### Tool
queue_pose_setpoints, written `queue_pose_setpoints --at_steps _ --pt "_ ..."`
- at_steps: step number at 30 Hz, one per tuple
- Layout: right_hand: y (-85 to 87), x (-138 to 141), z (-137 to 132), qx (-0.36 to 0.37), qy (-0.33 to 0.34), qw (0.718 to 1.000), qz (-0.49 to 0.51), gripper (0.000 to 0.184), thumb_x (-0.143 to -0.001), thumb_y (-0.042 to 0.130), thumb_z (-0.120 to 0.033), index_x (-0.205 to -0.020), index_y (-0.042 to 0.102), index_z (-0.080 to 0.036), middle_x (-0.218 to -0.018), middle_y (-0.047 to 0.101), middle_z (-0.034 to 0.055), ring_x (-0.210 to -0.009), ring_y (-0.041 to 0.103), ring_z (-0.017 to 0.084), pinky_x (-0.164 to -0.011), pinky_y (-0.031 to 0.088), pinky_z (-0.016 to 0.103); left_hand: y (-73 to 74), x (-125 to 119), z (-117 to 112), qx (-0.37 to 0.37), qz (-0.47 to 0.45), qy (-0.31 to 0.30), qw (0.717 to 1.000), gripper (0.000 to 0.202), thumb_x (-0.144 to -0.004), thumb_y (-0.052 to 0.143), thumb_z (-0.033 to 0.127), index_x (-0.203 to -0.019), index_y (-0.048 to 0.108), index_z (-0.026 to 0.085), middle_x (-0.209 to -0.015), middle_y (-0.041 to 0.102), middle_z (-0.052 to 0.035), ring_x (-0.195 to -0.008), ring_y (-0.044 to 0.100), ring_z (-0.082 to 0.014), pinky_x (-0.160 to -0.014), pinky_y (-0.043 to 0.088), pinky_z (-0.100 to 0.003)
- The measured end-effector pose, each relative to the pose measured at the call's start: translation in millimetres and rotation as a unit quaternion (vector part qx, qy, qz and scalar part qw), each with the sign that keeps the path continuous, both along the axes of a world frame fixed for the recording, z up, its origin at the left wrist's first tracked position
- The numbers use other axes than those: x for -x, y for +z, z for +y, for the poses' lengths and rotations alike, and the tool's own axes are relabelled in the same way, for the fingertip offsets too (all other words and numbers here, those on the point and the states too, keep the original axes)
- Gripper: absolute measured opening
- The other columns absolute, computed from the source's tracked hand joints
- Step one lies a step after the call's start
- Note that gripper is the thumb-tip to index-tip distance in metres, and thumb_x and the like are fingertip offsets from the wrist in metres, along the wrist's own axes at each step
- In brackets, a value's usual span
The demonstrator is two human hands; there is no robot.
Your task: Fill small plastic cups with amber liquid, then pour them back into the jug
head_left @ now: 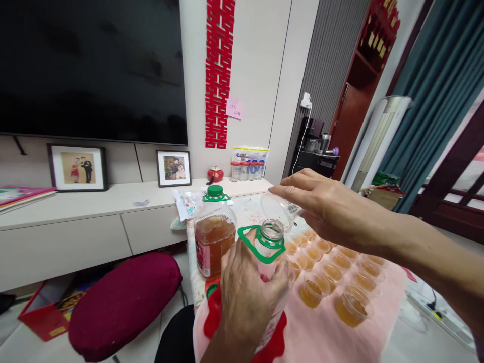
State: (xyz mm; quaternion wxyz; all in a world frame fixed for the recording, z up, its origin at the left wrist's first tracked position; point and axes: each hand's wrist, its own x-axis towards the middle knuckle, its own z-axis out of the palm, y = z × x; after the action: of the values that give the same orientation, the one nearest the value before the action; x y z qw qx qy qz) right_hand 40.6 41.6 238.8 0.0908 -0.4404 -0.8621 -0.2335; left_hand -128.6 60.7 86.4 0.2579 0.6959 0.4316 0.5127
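My left hand (247,297) is wrapped round a clear plastic jug (270,244) with a green handle ring and an open neck, in the lower middle. Above the neck, my right hand (321,204) holds a small clear plastic cup (275,206) tipped on its side toward the opening; the cup looks empty. Left of the held jug stands a second jug (214,237) of amber liquid with a green cap. To the right, several small cups of amber liquid (340,275) stand in rows on a pink cloth (378,333).
A low white TV cabinet (75,222) runs along the wall with framed photos, a red pot (215,174) and small jars (247,170). A dark red cushion (124,302) and a red box (41,312) lie on the floor at left. A power strip (434,307) sits at right.
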Motion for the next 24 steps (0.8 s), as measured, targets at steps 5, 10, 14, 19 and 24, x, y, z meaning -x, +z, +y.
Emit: queue_pose_setpoints --at_steps 5,10,14,19,24 --pt "1.3 9 -4 -0.029 0.010 0.998 -0.052 0.069 -0.081 0.040 0.014 -0.144 0.057 -0.009 -0.120 0.066 0.0156 -0.108 0.058 0.030 -0.088 0.059 0.048 2.6 0 0 0.008 0.001 0.003 1.000 0.045 -0.077 0.059 0.037 -0.118 0.068 0.019 -0.114 0.074 -0.0121 -0.117 0.065 -0.0369 -0.106 0.046 -0.063" --pt "1.2 16 -7 -0.055 0.012 0.995 -0.082 0.064 -0.085 0.034 0.010 -0.142 0.056 -0.009 -0.128 0.063 0.0193 -0.114 0.056 0.034 -0.091 0.059 0.054 5.5 -1 0 0.011 0.001 -0.002 1.000 0.045 -0.076 0.059 0.036 -0.117 0.068 0.017 -0.115 0.074 -0.0143 -0.121 0.064 -0.0384 -0.109 0.045 -0.064" --pt "0.2 18 -6 -0.062 0.027 0.994 -0.084 0.060 -0.089 0.030 0.007 -0.142 0.055 -0.008 -0.133 0.061 0.0222 -0.121 0.054 0.037 -0.096 0.057 0.059 5.0 -1 -1 0.000 -0.016 0.001 1.000 0.047 -0.075 0.059 0.034 -0.119 0.066 0.020 -0.120 0.073 -0.0128 -0.123 0.064 -0.0384 -0.110 0.044 -0.065" --pt "-0.1 18 -5 -0.069 0.042 0.993 -0.082 0.059 -0.091 0.028 0.006 -0.143 0.053 -0.004 -0.132 0.062 0.0230 -0.120 0.055 0.039 -0.095 0.058 0.061 4.4 -1 0 0.005 -0.008 0.000 1.000 0.042 -0.076 0.059 0.036 -0.113 0.068 0.020 -0.122 0.073 -0.0135 -0.125 0.064 -0.0390 -0.112 0.043 -0.064" --pt "-2.7 19 -4 -0.089 0.050 0.991 -0.087 0.055 -0.094 0.026 0.005 -0.141 0.055 -0.002 -0.130 0.062 0.0233 -0.121 0.057 0.040 -0.094 0.059 0.060 3.5 -2 0 -0.005 -0.013 0.010 1.000 0.044 -0.075 0.060 0.034 -0.116 0.068 0.019 -0.120 0.075 -0.0127 -0.123 0.065 -0.0380 -0.111 0.045 -0.062"
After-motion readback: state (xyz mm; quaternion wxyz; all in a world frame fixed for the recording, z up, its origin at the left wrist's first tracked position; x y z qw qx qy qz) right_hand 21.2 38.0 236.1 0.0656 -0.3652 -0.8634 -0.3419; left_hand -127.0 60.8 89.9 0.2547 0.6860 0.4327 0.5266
